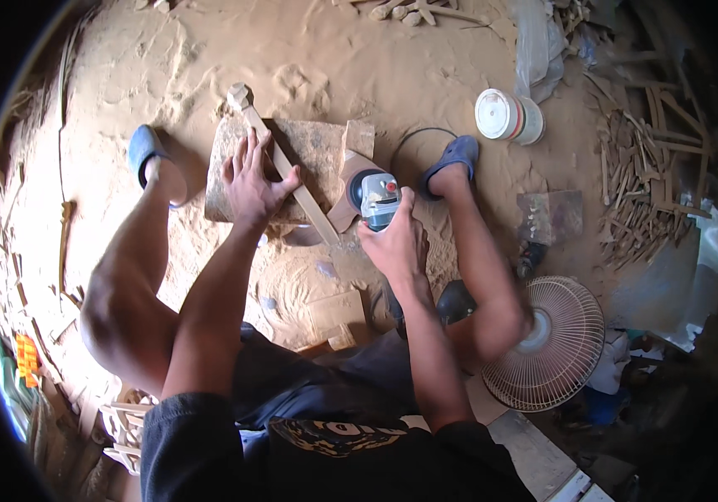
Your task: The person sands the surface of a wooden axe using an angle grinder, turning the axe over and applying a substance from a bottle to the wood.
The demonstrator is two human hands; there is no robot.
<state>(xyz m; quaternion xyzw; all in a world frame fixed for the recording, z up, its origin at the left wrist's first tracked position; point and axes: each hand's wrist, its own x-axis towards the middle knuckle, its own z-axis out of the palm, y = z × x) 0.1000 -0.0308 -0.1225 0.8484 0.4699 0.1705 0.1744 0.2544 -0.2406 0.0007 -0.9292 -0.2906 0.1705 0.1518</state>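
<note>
A long, narrow wooden stick [314, 212] with a knobbed far end lies slantwise across a wooden block [313, 138] on the ground between my feet. My left hand [254, 184] grips the stick against the block, fingers over its left side and thumb on its right. In my right hand [396, 244] is an angle grinder [380, 199], its body silver with a red spot on top. A brown, ragged-edged sanding disc [352, 171] shows at the grinder's left, close to the near part of the stick. I cannot tell whether the two touch.
Dust covers the ground. A white bucket [509, 118] stands beyond my right foot. A round fan [544, 345] sits beside my right knee. Wooden sticks [639, 180] are piled at the right. A dark cable [409, 135] curves behind the grinder; a flat board [335, 314] lies near me.
</note>
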